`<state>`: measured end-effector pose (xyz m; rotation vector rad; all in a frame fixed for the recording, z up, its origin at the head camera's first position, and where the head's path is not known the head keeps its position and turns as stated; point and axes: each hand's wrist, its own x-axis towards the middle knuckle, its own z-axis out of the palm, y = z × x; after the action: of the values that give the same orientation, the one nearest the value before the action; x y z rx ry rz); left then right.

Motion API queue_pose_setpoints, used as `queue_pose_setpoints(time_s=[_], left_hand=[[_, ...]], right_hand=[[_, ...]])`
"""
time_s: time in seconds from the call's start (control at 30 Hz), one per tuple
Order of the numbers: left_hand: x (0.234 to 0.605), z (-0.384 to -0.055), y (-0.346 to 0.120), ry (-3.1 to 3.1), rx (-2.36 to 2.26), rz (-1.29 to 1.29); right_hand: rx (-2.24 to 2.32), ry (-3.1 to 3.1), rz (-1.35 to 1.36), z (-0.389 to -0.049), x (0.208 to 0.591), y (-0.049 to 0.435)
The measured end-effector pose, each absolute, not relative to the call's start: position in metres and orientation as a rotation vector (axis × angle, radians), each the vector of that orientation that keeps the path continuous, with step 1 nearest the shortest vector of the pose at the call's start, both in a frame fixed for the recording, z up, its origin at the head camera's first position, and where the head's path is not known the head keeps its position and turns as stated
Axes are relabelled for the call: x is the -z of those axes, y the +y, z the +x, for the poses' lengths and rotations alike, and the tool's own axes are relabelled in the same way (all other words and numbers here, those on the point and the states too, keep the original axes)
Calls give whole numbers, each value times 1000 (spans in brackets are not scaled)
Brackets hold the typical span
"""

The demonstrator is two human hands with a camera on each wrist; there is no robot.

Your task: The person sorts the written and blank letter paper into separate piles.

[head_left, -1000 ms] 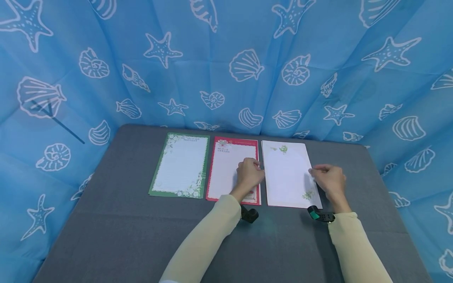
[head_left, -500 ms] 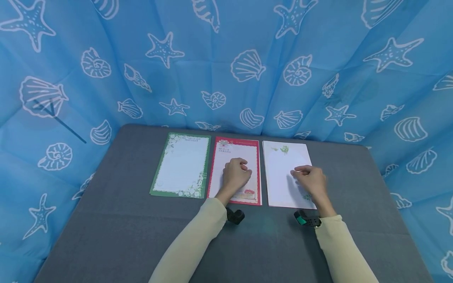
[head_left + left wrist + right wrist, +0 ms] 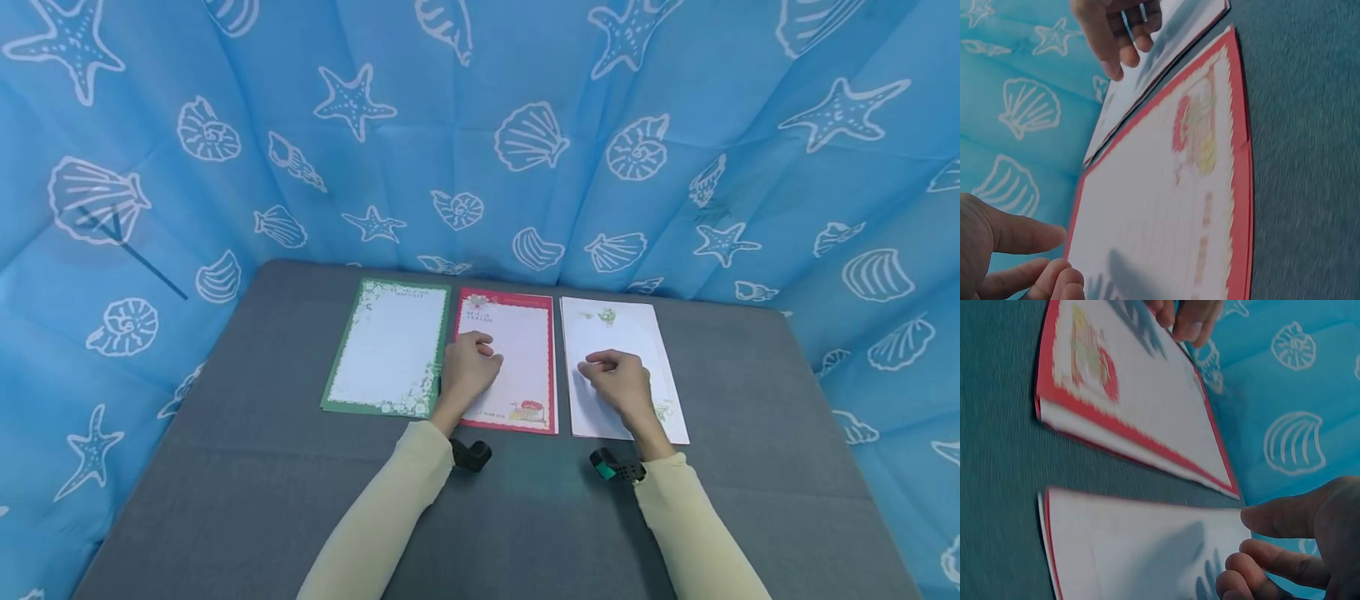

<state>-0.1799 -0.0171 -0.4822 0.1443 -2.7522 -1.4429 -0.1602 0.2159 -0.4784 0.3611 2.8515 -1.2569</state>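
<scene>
Three stacks of decorated paper lie side by side on a grey table. The left one is green-bordered paper (image 3: 390,350). In the middle is red-bordered paper (image 3: 521,358) with a small picture near its bottom corner. White paper (image 3: 663,333) with small green prints lies on the right. My left hand (image 3: 467,371) hovers over the left edge of the red-bordered stack, fingers loosely bent and nothing in them. Above the white stack is my right hand (image 3: 621,382), also with relaxed fingers and holding nothing. Both hands cast shadows on the sheets in the wrist views.
A grey cloth-covered table (image 3: 540,517) extends in front of the stacks. Behind and at both sides hangs a blue curtain (image 3: 450,100) with white shells and starfish. Each wrist carries a dark strapped device, like the one (image 3: 471,456) on the left.
Both hands have shifted left: the left from the red stack's right edge to its left edge, the right from the white stack's right edge onto its middle. The three stacks look unmoved.
</scene>
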Motion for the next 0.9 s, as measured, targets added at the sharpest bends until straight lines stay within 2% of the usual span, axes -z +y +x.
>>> queue_pose_setpoints(time_s=[0.43,0.9], left_hand=[[484,-181,-47,-2721,1393,256],[487,-182,-59,-2752,1362,276]], right_hand=[[1319,2812,253,-167,481,184],[1235,2840,328,-172,486,169]])
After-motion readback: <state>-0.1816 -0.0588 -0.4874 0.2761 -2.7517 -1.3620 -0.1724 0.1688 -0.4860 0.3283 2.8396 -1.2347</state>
